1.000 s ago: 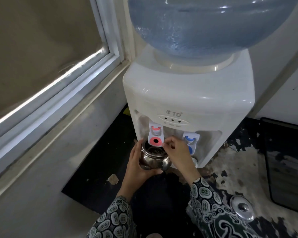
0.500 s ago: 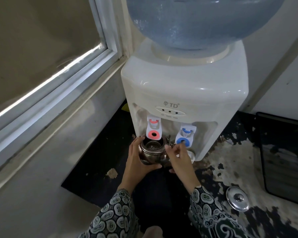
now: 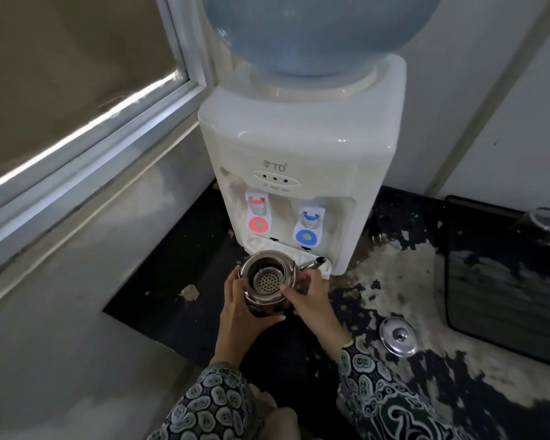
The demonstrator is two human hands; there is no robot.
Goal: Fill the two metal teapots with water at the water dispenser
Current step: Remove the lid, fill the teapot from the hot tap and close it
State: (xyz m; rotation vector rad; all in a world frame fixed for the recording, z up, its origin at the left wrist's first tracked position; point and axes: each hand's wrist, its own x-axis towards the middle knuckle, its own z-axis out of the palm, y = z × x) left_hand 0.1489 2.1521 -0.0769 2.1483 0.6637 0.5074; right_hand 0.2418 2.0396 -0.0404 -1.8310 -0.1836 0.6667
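Note:
A shiny metal teapot (image 3: 267, 281) with no lid and a perforated strainer inside is held in front of the white water dispenser (image 3: 299, 147), its spout pointing right. My left hand (image 3: 245, 312) wraps its left side and my right hand (image 3: 308, 296) grips its right side. The pot is below and in front of the red tap (image 3: 258, 217); the blue tap (image 3: 308, 230) is to the right. The teapot's lid (image 3: 398, 336) lies on the floor to the right. Only one teapot is in view.
A blue water bottle (image 3: 321, 33) sits on top of the dispenser. A window ledge (image 3: 77, 192) runs along the left. A black tray (image 3: 505, 281) with an upturned glass (image 3: 543, 230) lies at the right. The floor mat is worn and patchy.
My right hand left the red tap and came down onto the teapot. Both hands have drawn the pot back from under the tap toward me.

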